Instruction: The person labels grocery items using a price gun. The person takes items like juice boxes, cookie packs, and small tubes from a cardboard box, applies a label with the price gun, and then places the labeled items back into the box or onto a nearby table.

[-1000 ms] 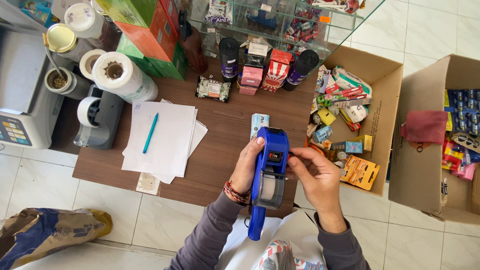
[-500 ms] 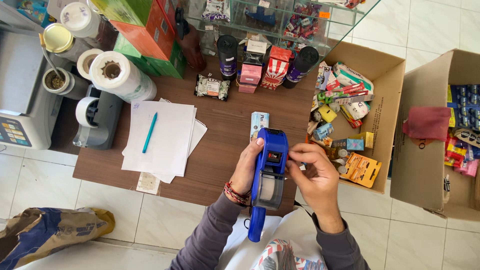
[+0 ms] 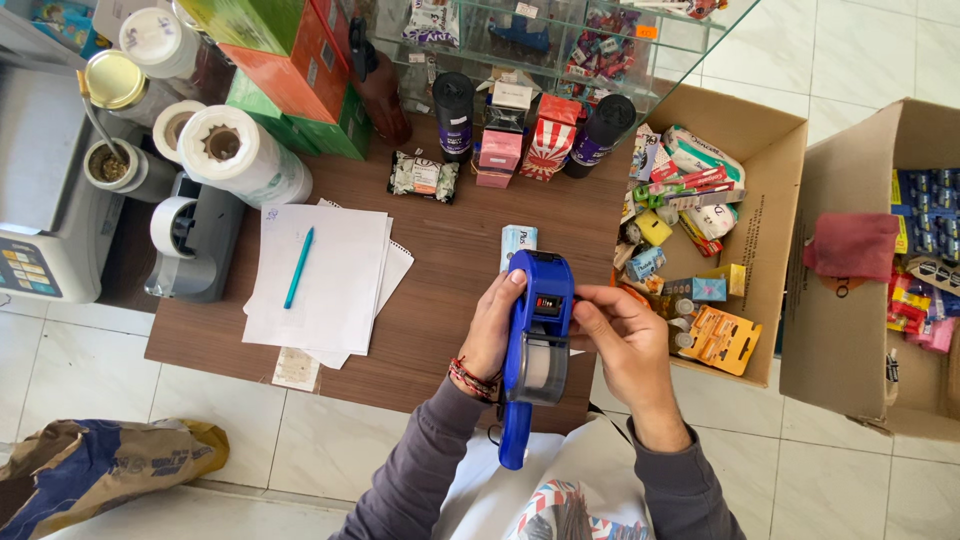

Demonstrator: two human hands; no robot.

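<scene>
Hands first: left hand (image 3: 493, 325) wraps the blue price-label gun (image 3: 535, 340) from its left side, fingers closed on the body, holding it above the near edge of the worktop (image 3: 455, 290). Right hand (image 3: 618, 335) sits on the gun's right side, fingertips pinched at the small dial window near the head, not fully closed round it. Gun points away from the person, handle hanging down toward the lap.

Step in hand, as a judgement: adjusting the number wheels on the gun, not yet labelling anything. Next move likely calls for fine fingertip turns with the left grip steady.

Just beyond the gun's head lies a small pale blue packet (image 3: 518, 242). Left of that, a stack of white paper (image 3: 335, 300) with a teal pen (image 3: 298, 267) on it, a grey tape dispenser (image 3: 195, 240) and paper rolls (image 3: 240, 150). Bottles and small cartons stand at the far edge. An open cardboard box (image 3: 770, 150) of mixed small goods stands touching the worktop's right end, a second box (image 3: 850, 330) further right. White tiled floor, shop-like setting.
</scene>
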